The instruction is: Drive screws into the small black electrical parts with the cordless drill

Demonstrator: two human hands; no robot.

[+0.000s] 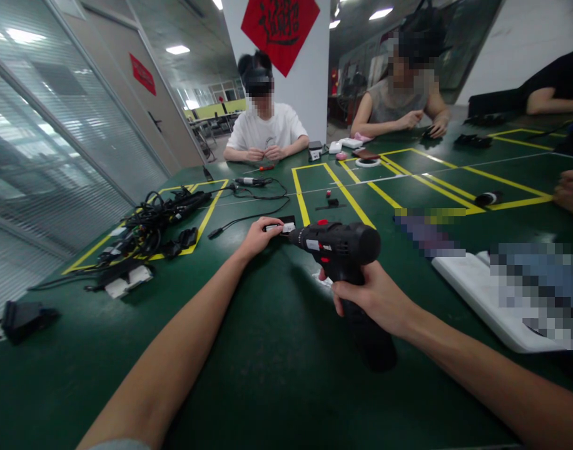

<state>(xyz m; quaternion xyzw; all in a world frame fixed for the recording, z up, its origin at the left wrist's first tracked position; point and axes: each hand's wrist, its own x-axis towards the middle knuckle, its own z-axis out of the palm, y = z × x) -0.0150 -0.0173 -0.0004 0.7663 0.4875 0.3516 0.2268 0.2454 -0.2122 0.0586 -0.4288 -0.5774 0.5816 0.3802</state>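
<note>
My right hand (371, 294) is wrapped round the handle of a black cordless drill (338, 240) with red switches. Its chuck points left, and the tip comes up against a small black box-like part (290, 220) with a white label. That part lies on the green table, and my left hand (264, 232) holds it with closed fingers at its left end. The contact between drill tip and part is too small to make out. Just beyond, a small black block (333, 202) and a tiny red piece (328, 193) lie on the table.
Tangled black cables (159, 219) and adapters fill the left side of the green table (268, 375). A white device (474, 300) lies to the right, partly blurred out. A screwdriver (266, 168) lies near a person (266, 131) seated opposite. Another person (403, 106) works at far right.
</note>
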